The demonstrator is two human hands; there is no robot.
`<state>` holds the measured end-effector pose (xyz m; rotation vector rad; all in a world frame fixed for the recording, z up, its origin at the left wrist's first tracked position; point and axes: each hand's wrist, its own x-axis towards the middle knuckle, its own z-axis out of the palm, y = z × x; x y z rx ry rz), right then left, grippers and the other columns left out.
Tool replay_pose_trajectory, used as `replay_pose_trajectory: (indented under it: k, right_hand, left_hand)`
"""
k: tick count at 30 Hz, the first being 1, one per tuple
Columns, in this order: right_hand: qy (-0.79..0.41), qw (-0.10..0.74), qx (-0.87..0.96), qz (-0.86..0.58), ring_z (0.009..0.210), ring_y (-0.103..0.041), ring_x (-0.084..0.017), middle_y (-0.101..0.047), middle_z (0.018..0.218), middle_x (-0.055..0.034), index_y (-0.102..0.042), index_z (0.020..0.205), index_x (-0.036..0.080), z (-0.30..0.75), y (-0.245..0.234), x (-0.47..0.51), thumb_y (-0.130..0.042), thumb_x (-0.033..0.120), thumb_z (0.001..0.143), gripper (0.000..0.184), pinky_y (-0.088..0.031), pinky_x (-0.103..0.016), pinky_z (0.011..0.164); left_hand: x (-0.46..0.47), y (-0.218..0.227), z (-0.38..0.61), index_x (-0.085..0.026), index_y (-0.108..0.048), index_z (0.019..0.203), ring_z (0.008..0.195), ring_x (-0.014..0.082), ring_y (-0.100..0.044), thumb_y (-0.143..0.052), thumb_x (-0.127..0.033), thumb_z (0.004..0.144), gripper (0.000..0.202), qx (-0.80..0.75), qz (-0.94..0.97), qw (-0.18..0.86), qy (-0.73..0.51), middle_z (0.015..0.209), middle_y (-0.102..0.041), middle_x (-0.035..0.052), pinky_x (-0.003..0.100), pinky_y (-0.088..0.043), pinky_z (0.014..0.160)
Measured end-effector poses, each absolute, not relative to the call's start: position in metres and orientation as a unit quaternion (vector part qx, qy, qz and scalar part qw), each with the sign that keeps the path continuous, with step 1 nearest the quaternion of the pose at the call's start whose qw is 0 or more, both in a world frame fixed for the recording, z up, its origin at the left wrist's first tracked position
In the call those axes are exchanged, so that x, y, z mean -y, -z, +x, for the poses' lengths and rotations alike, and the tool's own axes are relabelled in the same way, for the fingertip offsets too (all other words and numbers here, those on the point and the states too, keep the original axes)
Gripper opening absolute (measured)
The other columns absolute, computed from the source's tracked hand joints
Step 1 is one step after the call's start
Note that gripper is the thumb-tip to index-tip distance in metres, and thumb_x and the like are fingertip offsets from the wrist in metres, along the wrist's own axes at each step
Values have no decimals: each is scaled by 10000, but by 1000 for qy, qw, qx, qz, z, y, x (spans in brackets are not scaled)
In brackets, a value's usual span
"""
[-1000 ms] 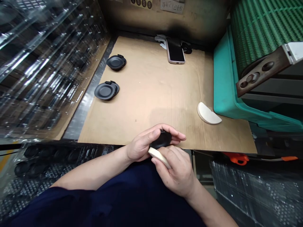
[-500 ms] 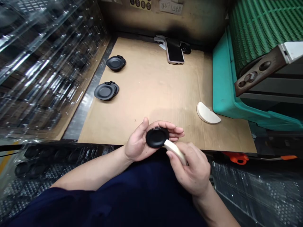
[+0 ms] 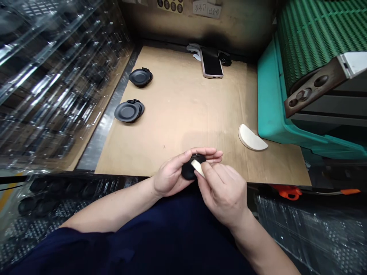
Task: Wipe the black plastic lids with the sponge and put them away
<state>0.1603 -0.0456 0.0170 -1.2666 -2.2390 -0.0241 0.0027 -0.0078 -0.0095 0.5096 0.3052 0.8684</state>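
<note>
My left hand (image 3: 172,175) cradles a small black round plastic part (image 3: 187,172) with a tab on its far edge, thumb and fingers around its rim. Between the fingers of my right hand (image 3: 223,191) is a white polishing pad (image 3: 197,167), its tip against the face of the black part. My fingers cover much of the pad and the part's right side. Another white half-round pad (image 3: 251,138) lies flat on the cardboard to the right. Similar black parts lie at the left in two overlapping groups, one farther (image 3: 140,77) and one nearer (image 3: 127,111).
Cardboard (image 3: 183,107) covers the tabletop. At its back lies a phone (image 3: 211,63). A teal bin (image 3: 271,95) and a green ribbed belt (image 3: 321,34) stand on the right. Clear plastic trays (image 3: 57,84) are stacked at the left. An orange-handled tool (image 3: 289,191) sits below the right edge.
My right hand has moved left, bringing the white pad from the black part's edge onto its face. My left thumb has closed in over the part's rim.
</note>
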Motion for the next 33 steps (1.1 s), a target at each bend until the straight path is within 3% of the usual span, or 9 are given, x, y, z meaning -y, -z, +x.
replay_pose_trajectory:
  k: [6,11,18,26,33]
  right_hand:
    - [-11,263,839,-476,642,-508,-158,-624,737,-27,-656,1096,109,164,-15,52,-598,169,970,152,-357,-340,604]
    - [-22,257,830,-494,625,-500,-157,-587,706,-15,-660,999,131,164,-16,53,-596,173,971,81,-358,-340,597]
    - [-10,280,841,-462,702,-577,-170,-668,798,-49,-642,1105,111,160,-15,42,-578,170,982,151,-417,-334,655]
    - [-77,221,829,-507,622,-516,-150,-566,711,-3,-649,942,166,166,-28,53,-550,191,998,117,-365,-319,612]
    - [-67,262,827,-492,682,-567,-156,-624,779,-27,-656,1016,140,163,-26,42,-547,205,1006,127,-407,-308,664]
  left_hand:
    - [6,10,3,-99,-631,1359,1455,353,-460,-316,-366,1054,513,-152,231,865,-418,1487,-563,206,542,-253,1255]
    - [6,8,4,-112,-640,1349,1446,340,-476,-349,-362,1046,489,-153,223,867,-419,1466,-587,190,530,-245,1260]
    - [6,11,3,-116,-610,1390,1445,333,-479,-343,-352,1056,488,-152,251,864,-409,1482,-573,192,523,-251,1260]
    - [6,12,3,-100,-628,1348,1450,338,-469,-307,-323,1058,487,-153,240,864,-415,1476,-569,202,523,-276,1252]
    - [7,11,5,-111,-651,1302,1421,315,-501,-315,-326,1062,466,-167,265,854,-416,1415,-616,191,505,-276,1252]
